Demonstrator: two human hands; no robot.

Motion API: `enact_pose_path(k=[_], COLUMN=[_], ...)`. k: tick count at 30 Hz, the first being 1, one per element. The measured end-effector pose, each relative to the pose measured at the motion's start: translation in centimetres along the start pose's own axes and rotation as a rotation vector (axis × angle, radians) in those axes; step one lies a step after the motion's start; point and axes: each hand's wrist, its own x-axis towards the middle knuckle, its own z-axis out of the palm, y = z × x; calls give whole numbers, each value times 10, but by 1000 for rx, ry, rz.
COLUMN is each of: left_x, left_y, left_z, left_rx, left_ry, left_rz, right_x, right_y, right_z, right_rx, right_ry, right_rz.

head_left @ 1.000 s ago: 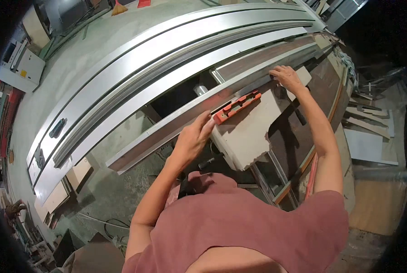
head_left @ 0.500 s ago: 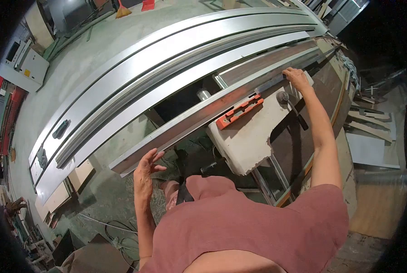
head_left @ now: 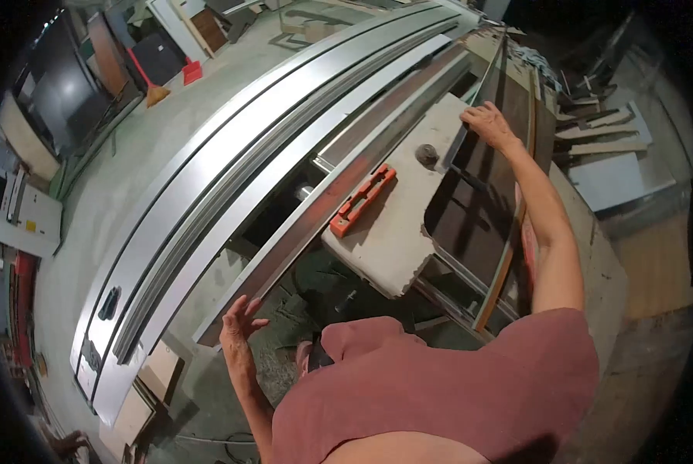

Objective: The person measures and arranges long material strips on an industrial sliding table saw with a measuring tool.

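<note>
My right hand (head_left: pixel 489 126) is closed on a long, thin, dark flat bar (head_left: pixel 459 148), which slants over the right side of a pale machine table (head_left: pixel 396 236). My left hand (head_left: pixel 242 321), fingers apart, is at the near end of a long metal rail (head_left: pixel 284 259) with reddish patches on its side. This rail runs away from me along the table's left edge. An orange-red block with cut-outs (head_left: pixel 363 199) lies on the table close to the rail. Beyond it sits a round dark knob (head_left: pixel 426 155).
Long silvery panels (head_left: pixel 207 147) and grey profiles (head_left: pixel 230 174) stretch along the left. A dark board (head_left: pixel 474 220) lies beside the table on the right. Wood offcuts (head_left: pixel 605 131) are piled at far right. A broom (head_left: pixel 156 94) and a red dustpan (head_left: pixel 192 72) are at the back.
My right hand has swung the dark bar away from the rail, toward the right side of the table. My left hand stays by the rail's end. The view has turned.
</note>
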Motion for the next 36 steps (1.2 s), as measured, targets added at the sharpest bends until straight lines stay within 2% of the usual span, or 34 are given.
enact_pose_path(k=[2, 4, 6, 10, 12, 15, 17, 19, 20, 21, 23, 24, 26, 27, 28, 30, 31, 32, 33, 34, 35, 36], left_x=[3, 6, 14, 30, 32, 19, 18, 11, 7, 0, -15, -22, -38, -48, -55, -62, -64, -65, -58, -48, -38, -18], left_y=[0, 1, -8, -21, -14, 16, 21, 20, 21, 24, 29, 30, 35, 31, 27, 19, 10, 2, -4, -9, -16, -34], left_z=[-2, -2, -12, -18, -14, 0, -5, -20, -28, -38, -74, -97, -146, -177, -205, -264, -296, -326, -353, -373, -390, -408], left_rx=[4, 1, -40, -63, -78, 5, 9, 18, 6, -30, -32, 3, 119, 111, 130, 150, 199, 247, 467, 613, 760, 849], left_ry=[-19, -36, -140, -213, -280, -268, -313, -371, -328, -376, -401, -394, -335, -249, -215, -167, -67, 28, 162, 298, 426, 460], left_rz=[11, 15, -28, 18, -7, 16, 17, 26, 27, 63, 112, 119, 104, 84, 91, 106, 124, 139, 95, 151, 200, 352], right_x=[-48, -101, -155, -232, -252, -276, -287, -294, -295, -295, -314, -308, -318, -315, -314, -315, -315, -315, -311, -308, -294, -282], right_y=[9, 29, 28, -17, -51, -97, -114, -137, -148, -160, -170, -190, -191, -201, -207, -222, -229, -232, -244, -260, -308, -358], right_z=[-7, 15, 18, 13, 12, 2, -10, -31, -46, -55, -30, -50, -31, -48, -57, -70, -69, -65, -72, -73, -103, -132], right_rx=[-49, -60, -78, 21, 87, 260, 218, 192, 215, 251, 244, 268, 150, 113, 83, 110, 108, 310, 509, 504, 341, 178], right_ry=[22, 65, 51, -125, -165, 4, -9, -73, -33, 11, -33, -141, -187, -352, -391, -347, -332, -125, 81, 84, 184, 282], right_rz=[-8, 11, 86, 23, -14, 41, 57, 93, 119, 122, 88, 207, 166, 212, 203, 269, 249, 398, 547, 537, 529, 523])
